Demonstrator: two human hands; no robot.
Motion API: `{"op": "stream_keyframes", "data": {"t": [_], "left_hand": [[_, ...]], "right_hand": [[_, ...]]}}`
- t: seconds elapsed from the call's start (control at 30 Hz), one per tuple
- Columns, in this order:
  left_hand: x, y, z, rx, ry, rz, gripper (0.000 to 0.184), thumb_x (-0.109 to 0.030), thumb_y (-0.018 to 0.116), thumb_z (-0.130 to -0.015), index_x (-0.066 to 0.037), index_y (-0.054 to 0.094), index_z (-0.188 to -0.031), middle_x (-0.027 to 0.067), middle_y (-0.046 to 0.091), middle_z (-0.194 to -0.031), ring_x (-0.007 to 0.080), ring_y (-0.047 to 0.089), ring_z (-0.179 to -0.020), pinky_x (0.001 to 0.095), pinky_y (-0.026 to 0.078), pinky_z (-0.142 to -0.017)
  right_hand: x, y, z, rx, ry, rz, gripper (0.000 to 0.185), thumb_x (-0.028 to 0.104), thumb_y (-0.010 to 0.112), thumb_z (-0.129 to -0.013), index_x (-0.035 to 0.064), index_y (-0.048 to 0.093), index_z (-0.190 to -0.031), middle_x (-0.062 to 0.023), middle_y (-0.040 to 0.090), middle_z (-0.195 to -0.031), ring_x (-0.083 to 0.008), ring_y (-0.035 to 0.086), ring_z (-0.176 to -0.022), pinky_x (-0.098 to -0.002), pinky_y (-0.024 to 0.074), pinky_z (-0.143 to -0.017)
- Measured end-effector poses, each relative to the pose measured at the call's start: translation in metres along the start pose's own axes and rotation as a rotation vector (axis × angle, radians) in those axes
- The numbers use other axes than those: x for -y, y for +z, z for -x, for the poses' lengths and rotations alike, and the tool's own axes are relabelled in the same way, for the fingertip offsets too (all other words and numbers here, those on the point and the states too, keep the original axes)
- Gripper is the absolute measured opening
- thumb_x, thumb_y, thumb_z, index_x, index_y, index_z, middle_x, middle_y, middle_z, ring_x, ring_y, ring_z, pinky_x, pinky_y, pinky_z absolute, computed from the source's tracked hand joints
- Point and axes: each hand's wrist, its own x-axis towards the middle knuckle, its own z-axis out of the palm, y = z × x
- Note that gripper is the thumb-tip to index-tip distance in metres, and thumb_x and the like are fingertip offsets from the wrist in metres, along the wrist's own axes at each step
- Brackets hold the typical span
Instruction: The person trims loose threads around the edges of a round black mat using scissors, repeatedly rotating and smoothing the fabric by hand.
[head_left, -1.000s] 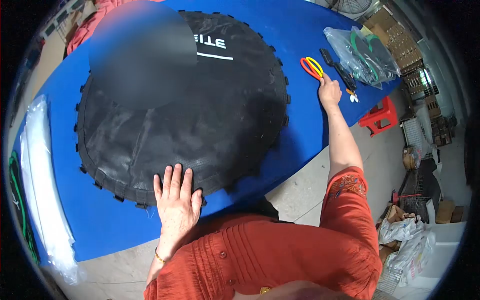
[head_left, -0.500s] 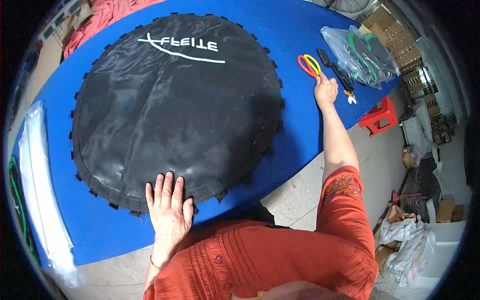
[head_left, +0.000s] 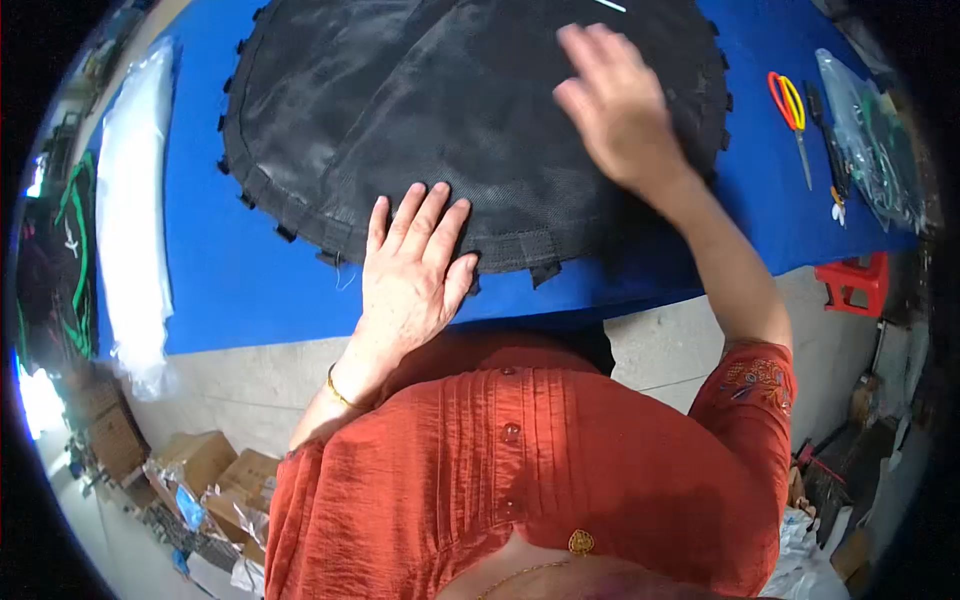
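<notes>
A large round black trampoline mat (head_left: 490, 130) with short tabs around its rim lies on a blue-covered table (head_left: 250, 290); its far part is cut off by the view. My left hand (head_left: 408, 285) rests flat on the near edge, fingers stretched out and holding nothing. Over the right part of the mat is my right hand (head_left: 622, 115), slightly blurred, with its fingers extended and nothing in it. Whether it touches the fabric I cannot tell. A loose thread (head_left: 340, 272) hangs off the near rim, left of my left hand.
Scissors (head_left: 794, 112) with red and yellow handles lie right of the mat. Beside them are a black narrow tool (head_left: 829, 140) and a clear plastic bag (head_left: 868, 140). White plastic sheeting (head_left: 135, 200) lies at the left. A red stool (head_left: 852, 283) and cardboard boxes (head_left: 195, 455) stand below table height.
My right hand has left the scissors and moved left over the mat. The scissors lie on the table. The view has shifted, while my left hand stays on the near rim.
</notes>
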Motion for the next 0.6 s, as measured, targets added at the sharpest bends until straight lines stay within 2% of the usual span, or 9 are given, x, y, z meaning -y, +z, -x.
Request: {"op": "stream_keyframes", "data": {"t": [0.03, 0.1, 0.17, 0.2, 0.37, 0.43, 0.5, 0.57, 0.6], "left_hand": [[0.000, 0.000, 0.000, -0.001, -0.004, 0.005, 0.054, -0.034, 0.062, -0.103, -0.010, 0.059, -0.151, 0.0158, 0.054, -0.159, 0.0376, 0.045, -0.152, 0.0602, 0.026, -0.128], [-0.001, -0.001, 0.001, 0.016, -0.011, 0.009, 0.054, -0.034, 0.062, -0.104, -0.011, 0.058, -0.152, 0.0154, 0.053, -0.160, 0.0372, 0.045, -0.152, 0.0598, 0.026, -0.128], [-0.001, -0.001, 0.001, 0.026, -0.015, 0.013, 0.054, -0.035, 0.062, -0.104, -0.011, 0.058, -0.153, 0.0154, 0.052, -0.161, 0.0370, 0.044, -0.153, 0.0597, 0.026, -0.128], [-0.001, -0.001, 0.001, 0.033, -0.019, 0.013, 0.054, -0.036, 0.061, -0.105, -0.012, 0.058, -0.154, 0.0149, 0.052, -0.161, 0.0367, 0.044, -0.153, 0.0594, 0.025, -0.129], [0.002, 0.001, 0.002, 0.002, -0.014, 0.024, 0.055, -0.040, 0.065, -0.103, -0.013, 0.061, -0.151, 0.0143, 0.056, -0.158, 0.0359, 0.046, -0.151, 0.0609, 0.025, -0.128], [0.002, 0.001, 0.002, 0.003, -0.016, 0.025, 0.055, -0.040, 0.065, -0.103, -0.013, 0.061, -0.151, 0.0142, 0.056, -0.158, 0.0359, 0.046, -0.152, 0.0611, 0.025, -0.128], [0.001, -0.001, 0.002, 0.027, -0.019, 0.019, 0.054, -0.038, 0.062, -0.105, -0.012, 0.059, -0.152, 0.0145, 0.054, -0.160, 0.0364, 0.044, -0.154, 0.0603, 0.024, -0.129], [-0.002, -0.003, 0.001, 0.043, -0.033, 0.017, 0.053, -0.036, 0.062, -0.105, -0.012, 0.059, -0.153, 0.0146, 0.052, -0.162, 0.0366, 0.043, -0.155, 0.0601, 0.023, -0.130], [-0.004, -0.004, 0.000, 0.048, -0.047, 0.019, 0.053, -0.035, 0.063, -0.105, -0.011, 0.059, -0.153, 0.0146, 0.052, -0.162, 0.0365, 0.043, -0.155, 0.0602, 0.023, -0.130]], "right_hand": [[0.030, 0.007, 0.002, 0.004, 0.027, -0.136, 0.058, 0.036, 0.072, -0.099, 0.0101, 0.057, -0.149, -0.0226, 0.060, -0.146, -0.0418, 0.058, -0.134, -0.0545, 0.0469, -0.109], [0.077, 0.009, 0.015, 0.216, 0.070, -0.255, 0.065, 0.048, 0.065, -0.103, 0.0209, 0.051, -0.160, -0.0208, 0.048, -0.162, -0.0406, 0.043, -0.152, -0.0627, 0.0324, -0.123], [0.090, 0.012, 0.023, 0.321, -0.029, -0.243, 0.068, 0.053, 0.062, -0.103, 0.0233, 0.049, -0.163, -0.0169, 0.043, -0.168, -0.0383, 0.037, -0.157, -0.0631, 0.0266, -0.127], [0.086, 0.013, 0.022, 0.327, -0.040, -0.238, 0.068, 0.053, 0.063, -0.103, 0.0245, 0.049, -0.162, -0.0156, 0.046, -0.167, -0.0374, 0.041, -0.155, -0.0628, 0.0274, -0.126], [0.007, 0.022, 0.020, 0.293, -0.021, 0.056, 0.074, 0.058, 0.065, -0.100, 0.0222, 0.048, -0.163, -0.0160, 0.049, -0.165, -0.0390, 0.043, -0.153, -0.0624, 0.0293, -0.124], [-0.037, 0.025, 0.026, 0.295, 0.018, 0.180, 0.062, 0.048, 0.059, -0.107, 0.0273, 0.045, -0.164, -0.0091, 0.047, -0.167, -0.0350, 0.043, -0.154, -0.0629, 0.0327, -0.122], [-0.092, 0.025, 0.038, 0.309, 0.091, 0.230, 0.061, 0.049, 0.056, -0.109, 0.0286, 0.044, -0.165, -0.0082, 0.045, -0.168, -0.0340, 0.043, -0.155, -0.0643, 0.0338, -0.122], [-0.137, 0.028, 0.058, 0.323, 0.148, 0.372, 0.061, 0.055, 0.049, -0.110, 0.0319, 0.042, -0.166, -0.0083, 0.043, -0.171, -0.0331, 0.040, -0.157, -0.0656, 0.0292, -0.124], [-0.145, 0.027, 0.060, 0.284, 0.274, 0.254, 0.063, 0.064, 0.041, -0.111, 0.0356, 0.040, -0.167, -0.0083, 0.040, -0.173, -0.0331, 0.036, -0.160, -0.0666, 0.0237, -0.126]]}}
